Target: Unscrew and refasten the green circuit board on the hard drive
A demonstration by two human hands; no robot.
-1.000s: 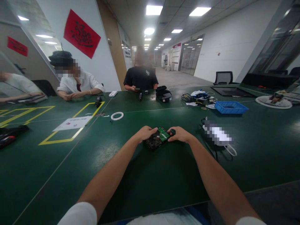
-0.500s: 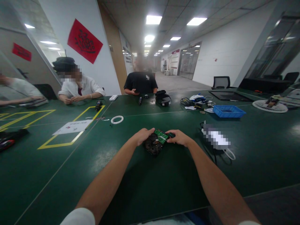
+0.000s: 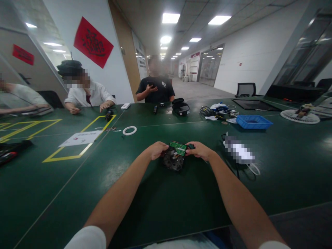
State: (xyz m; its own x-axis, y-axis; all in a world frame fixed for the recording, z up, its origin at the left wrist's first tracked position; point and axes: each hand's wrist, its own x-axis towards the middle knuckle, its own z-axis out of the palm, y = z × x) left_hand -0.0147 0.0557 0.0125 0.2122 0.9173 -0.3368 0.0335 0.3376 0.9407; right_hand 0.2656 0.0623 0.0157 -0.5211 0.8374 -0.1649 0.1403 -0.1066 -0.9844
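Observation:
A hard drive [image 3: 173,160] with a dark body and a green circuit board along its far end is held over the table in front of me, its board side facing me. My left hand [image 3: 158,150] pinches its left edge, thumb and fingers closed. At the right edge, my right hand [image 3: 198,150] is closed around a small dark piece [image 3: 191,147] that meets the drive by the circuit board. The kind of this piece is too small to make out, and fingers partly cover it.
A white ring [image 3: 129,130] lies left of my hands on the green table [image 3: 124,197]. To the right are a white device with a cable [image 3: 242,152] and a blue tray [image 3: 254,122]. A black case [image 3: 181,108] stands farther back. Several people sit across the table.
The hard drive has turned slightly and sits straighter between my hands. Across the table, the person in black has raised a hand; the person in white has reached toward a small dark object.

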